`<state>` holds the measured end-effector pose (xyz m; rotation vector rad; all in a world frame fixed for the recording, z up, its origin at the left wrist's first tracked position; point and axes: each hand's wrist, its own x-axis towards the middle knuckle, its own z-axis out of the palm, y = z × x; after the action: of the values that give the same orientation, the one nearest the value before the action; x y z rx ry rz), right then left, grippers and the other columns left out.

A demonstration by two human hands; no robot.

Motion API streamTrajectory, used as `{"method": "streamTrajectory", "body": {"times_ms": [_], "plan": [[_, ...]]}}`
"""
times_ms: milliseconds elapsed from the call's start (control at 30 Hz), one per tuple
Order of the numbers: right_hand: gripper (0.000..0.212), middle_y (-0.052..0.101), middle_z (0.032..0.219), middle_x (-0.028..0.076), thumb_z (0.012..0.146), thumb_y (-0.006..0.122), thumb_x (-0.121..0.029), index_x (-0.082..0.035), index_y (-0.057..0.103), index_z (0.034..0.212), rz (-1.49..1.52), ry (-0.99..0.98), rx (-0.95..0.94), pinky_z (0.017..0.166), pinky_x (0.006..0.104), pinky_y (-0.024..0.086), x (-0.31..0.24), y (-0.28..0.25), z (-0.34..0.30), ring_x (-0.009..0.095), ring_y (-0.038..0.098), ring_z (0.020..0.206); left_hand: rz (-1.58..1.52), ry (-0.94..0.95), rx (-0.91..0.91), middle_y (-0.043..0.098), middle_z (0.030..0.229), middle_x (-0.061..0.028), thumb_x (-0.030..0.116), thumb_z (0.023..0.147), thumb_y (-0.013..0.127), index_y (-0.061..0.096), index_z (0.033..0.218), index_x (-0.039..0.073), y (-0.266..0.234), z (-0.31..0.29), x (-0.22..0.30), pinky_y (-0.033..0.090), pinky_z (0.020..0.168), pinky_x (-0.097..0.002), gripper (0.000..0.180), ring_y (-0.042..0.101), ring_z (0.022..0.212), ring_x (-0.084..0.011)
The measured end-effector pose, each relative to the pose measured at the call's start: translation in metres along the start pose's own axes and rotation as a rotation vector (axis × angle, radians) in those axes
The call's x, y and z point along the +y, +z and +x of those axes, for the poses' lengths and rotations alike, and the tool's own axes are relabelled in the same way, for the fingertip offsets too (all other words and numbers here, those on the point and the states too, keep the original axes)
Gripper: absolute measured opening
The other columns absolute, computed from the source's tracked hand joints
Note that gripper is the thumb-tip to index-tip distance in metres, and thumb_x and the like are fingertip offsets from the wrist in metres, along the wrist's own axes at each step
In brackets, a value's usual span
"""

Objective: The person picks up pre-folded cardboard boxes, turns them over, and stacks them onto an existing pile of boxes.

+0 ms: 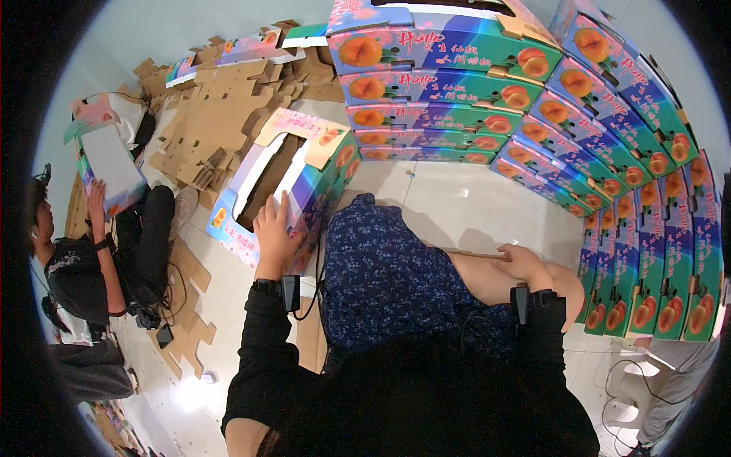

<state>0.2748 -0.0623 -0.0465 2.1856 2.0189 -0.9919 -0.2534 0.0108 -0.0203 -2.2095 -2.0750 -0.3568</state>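
My left hand [277, 234] lies on the top of a printed fruit carton [316, 186], its fingers spread over the edge of the long opening. This carton stands on the floor to the left of my knees, with peaches on a pink, blue and green print. My right hand [527, 264] rests at my bare knee, its fingers curled together. A thin brown strip [476, 254] runs along my thigh toward its fingertips. Whether the hand grips that strip or something else is too small to make out.
Stacked fruit cartons [445, 91] stand ahead, and more stacks [655, 251] curve round on the right. Flattened brown cardboard [217, 99] lies at the far left. A person [84, 266] sits at left holding another carton [114, 164]. A stool [628, 392] stands at lower right.
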Motion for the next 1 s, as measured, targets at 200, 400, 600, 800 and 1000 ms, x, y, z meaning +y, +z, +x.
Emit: {"method": "streamTrajectory", "body": {"times_ms": [200, 400, 600, 800, 1000], "plan": [[0.051, 0.068, 0.096, 0.015, 0.076, 0.07, -0.035, -0.005, 0.061, 0.116, -0.008, 0.009, 0.006, 0.08, 0.0362, 0.05, 0.0021, 0.0021, 0.0003, 0.03, 0.065, 0.09, -0.024, 0.011, 0.008, 0.037, 0.14, -0.0207, 0.02, 0.059, 0.081, 0.03, 0.145, 0.016, -0.0036, 0.0001, 0.0042, 0.028, 0.102, -0.0488, 0.1, 0.037, 0.124, -0.0383], [0.052, 0.068, 0.096, 0.016, 0.076, 0.069, -0.036, -0.005, 0.061, 0.116, -0.012, 0.012, -0.001, 0.081, 0.0367, 0.05, 0.0006, 0.002, 0.0008, 0.03, 0.065, 0.09, -0.029, -0.01, -0.019, 0.036, 0.14, -0.0209, 0.019, 0.06, 0.08, 0.03, 0.145, 0.016, -0.0054, -0.0004, 0.0047, 0.028, 0.103, -0.049, 0.098, 0.036, 0.125, -0.0382], [0.051, 0.068, 0.096, 0.016, 0.076, 0.069, -0.037, -0.005, 0.061, 0.116, -0.039, 0.011, 0.011, 0.081, 0.0368, 0.05, 0.0041, 0.0047, 0.0022, 0.031, 0.065, 0.09, -0.015, 0.001, 0.01, 0.036, 0.14, -0.0209, 0.019, 0.061, 0.079, 0.03, 0.144, 0.015, -0.0046, 0.0002, 0.0056, 0.028, 0.103, -0.0493, 0.097, 0.036, 0.125, -0.0382], [0.051, 0.068, 0.096, 0.016, 0.076, 0.068, -0.037, -0.005, 0.061, 0.115, -0.049, 0.012, 0.011, 0.081, 0.0369, 0.05, 0.0042, 0.0059, 0.0028, 0.031, 0.065, 0.091, -0.034, 0.006, -0.003, 0.036, 0.14, -0.0213, 0.019, 0.061, 0.079, 0.031, 0.144, 0.014, -0.0043, 0.0002, 0.0045, 0.028, 0.103, -0.0506, 0.097, 0.036, 0.125, -0.0387], [0.051, 0.068, 0.097, 0.016, 0.076, 0.068, -0.038, -0.006, 0.061, 0.116, -0.049, 0.034, -0.006, 0.082, 0.0369, 0.05, 0.005, 0.0067, 0.0053, 0.03, 0.065, 0.092, -0.01, -0.001, 0.001, 0.036, 0.14, -0.0215, 0.021, 0.06, 0.079, 0.031, 0.144, 0.014, -0.003, 0.0, 0.0033, 0.028, 0.103, -0.0515, 0.097, 0.036, 0.125, -0.0389]]}}
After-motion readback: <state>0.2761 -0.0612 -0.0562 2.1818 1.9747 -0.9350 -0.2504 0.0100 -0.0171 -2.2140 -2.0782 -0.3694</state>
